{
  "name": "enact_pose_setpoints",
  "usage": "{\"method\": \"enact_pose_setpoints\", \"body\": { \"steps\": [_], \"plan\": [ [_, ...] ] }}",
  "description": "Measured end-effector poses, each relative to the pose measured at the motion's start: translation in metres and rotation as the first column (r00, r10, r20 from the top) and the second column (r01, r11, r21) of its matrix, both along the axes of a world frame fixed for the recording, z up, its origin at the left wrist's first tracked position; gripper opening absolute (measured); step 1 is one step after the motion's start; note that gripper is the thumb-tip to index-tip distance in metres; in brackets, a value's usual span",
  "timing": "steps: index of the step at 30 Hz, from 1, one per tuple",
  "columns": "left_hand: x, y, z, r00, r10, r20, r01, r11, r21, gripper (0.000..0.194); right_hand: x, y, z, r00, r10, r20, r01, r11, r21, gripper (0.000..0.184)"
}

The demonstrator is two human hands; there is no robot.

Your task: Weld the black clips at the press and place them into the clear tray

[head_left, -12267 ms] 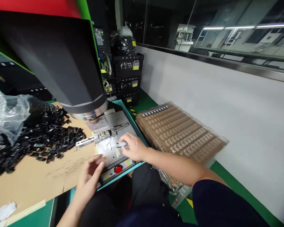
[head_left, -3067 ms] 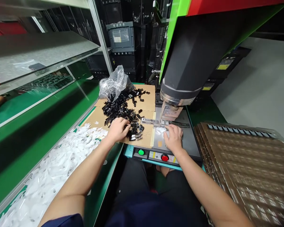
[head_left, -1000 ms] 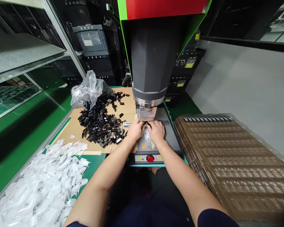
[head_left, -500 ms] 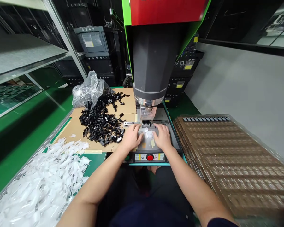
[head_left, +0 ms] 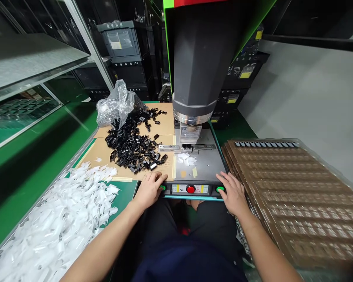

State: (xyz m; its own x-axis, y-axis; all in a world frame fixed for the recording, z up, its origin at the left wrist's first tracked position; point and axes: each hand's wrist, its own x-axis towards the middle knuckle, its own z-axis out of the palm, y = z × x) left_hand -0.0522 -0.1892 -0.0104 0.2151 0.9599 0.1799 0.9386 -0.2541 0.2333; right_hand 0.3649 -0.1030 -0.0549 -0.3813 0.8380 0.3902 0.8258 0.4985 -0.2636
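My left hand point(head_left: 148, 189) rests at the left front corner of the press, its thumb at a green button point(head_left: 163, 187) and its fingers stretched over the edge. At the opposite corner my right hand point(head_left: 234, 193) has its thumb on another green button point(head_left: 220, 188), fingers spread. Neither hand holds anything. Between them sits a red button point(head_left: 190, 189) on the front panel. A small black part point(head_left: 186, 146) lies in the metal fixture point(head_left: 204, 147), under the press head point(head_left: 190, 134). Several white plastic pieces point(head_left: 186, 159) lie on the metal base in front of it.
Black plastic parts point(head_left: 132, 145) are heaped on cardboard point(head_left: 161, 129) to the left, beside a clear plastic bag point(head_left: 116, 103). Nearer me is a large pile of white pieces point(head_left: 55, 223). Stacked brown trays point(head_left: 282, 188) stand on the right, with a row of dark parts at the top end.
Both hands have left the fixture, moving apart and toward me to the two green buttons. The view has shifted a little, and the black part in the fixture now shows uncovered.
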Motion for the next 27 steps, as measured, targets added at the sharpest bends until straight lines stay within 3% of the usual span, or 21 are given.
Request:
{"method": "enact_pose_setpoints", "body": {
  "steps": [3, 6, 11, 14, 20, 27],
  "plan": [
    [0.001, 0.0, 0.002, 1.0, 0.004, 0.008, -0.004, 1.0, 0.002, 0.06, 0.0, 0.001, 0.001, 1.0, -0.01, 0.011, 0.01, 1.0, 0.017, 0.061],
    [-0.004, 0.0, 0.004, 0.998, 0.011, 0.054, -0.013, 0.999, 0.041, 0.048, -0.002, 0.002, 0.002, 1.0, -0.021, 0.0, 0.021, 1.0, 0.01, 0.057],
    [-0.025, 0.013, 0.009, 0.964, 0.261, 0.052, -0.266, 0.948, 0.177, 0.035, -0.02, 0.011, 0.005, 0.995, -0.039, -0.088, 0.042, 0.998, 0.036, 0.047],
    [-0.03, 0.022, 0.012, 0.943, 0.333, -0.024, -0.323, 0.927, 0.188, 0.03, -0.039, 0.021, 0.011, 0.991, -0.014, -0.135, 0.023, 0.997, 0.067, 0.045],
    [-0.023, 0.023, 0.008, 0.949, 0.313, -0.03, -0.302, 0.934, 0.19, 0.018, -0.073, 0.042, 0.024, 0.982, 0.058, -0.18, -0.043, 0.995, 0.088, 0.041],
    [-0.02, 0.026, 0.003, 0.979, 0.198, 0.045, -0.202, 0.97, 0.135, 0.013, -0.099, 0.064, 0.029, 0.968, 0.104, -0.228, -0.091, 0.994, 0.068, 0.038]
  ]
}}
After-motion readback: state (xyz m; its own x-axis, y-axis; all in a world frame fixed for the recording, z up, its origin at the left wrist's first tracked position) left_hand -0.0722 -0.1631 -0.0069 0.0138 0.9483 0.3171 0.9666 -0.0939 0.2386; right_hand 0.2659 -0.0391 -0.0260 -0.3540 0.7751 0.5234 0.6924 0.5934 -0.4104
